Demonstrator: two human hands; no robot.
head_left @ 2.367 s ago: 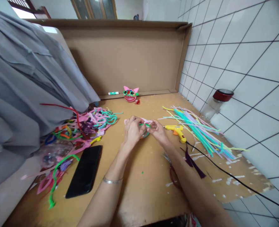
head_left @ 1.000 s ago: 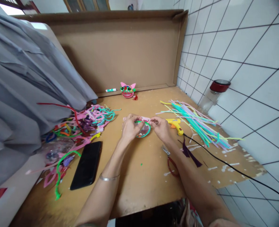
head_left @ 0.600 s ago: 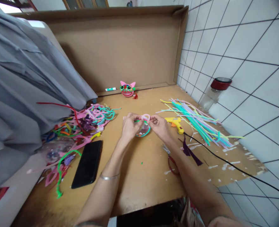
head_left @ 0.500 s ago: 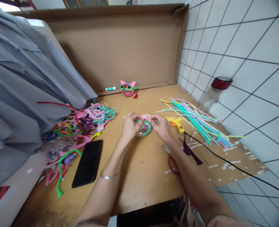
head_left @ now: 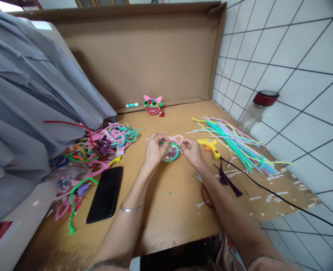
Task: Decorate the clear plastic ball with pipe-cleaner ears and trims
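Observation:
At the middle of the table, my left hand (head_left: 156, 149) is closed on the left side of a small round craft piece (head_left: 171, 155) with a green rim and a clear-looking middle. A pink pipe cleaner (head_left: 178, 137) forms a loop along its top edge. My right hand (head_left: 191, 149) pinches the pink pipe cleaner at the right end of the loop, close to the rim. The fingertips partly cover where the pink strand meets the rim.
A yellow glue gun (head_left: 211, 146) with a black cord lies right of my hands, before a pipe cleaner bundle (head_left: 234, 143). Scissors (head_left: 205, 192) rest beneath my right forearm. Leftward are a phone (head_left: 105, 195) and tangled pipe cleaners (head_left: 112, 137). A pig-eared face (head_left: 152, 105) and glass jar (head_left: 253, 111) stand farther back.
The pink loop stands wider and further right above the rim. My right hand has shifted slightly right, while my left hand keeps its grip on the piece.

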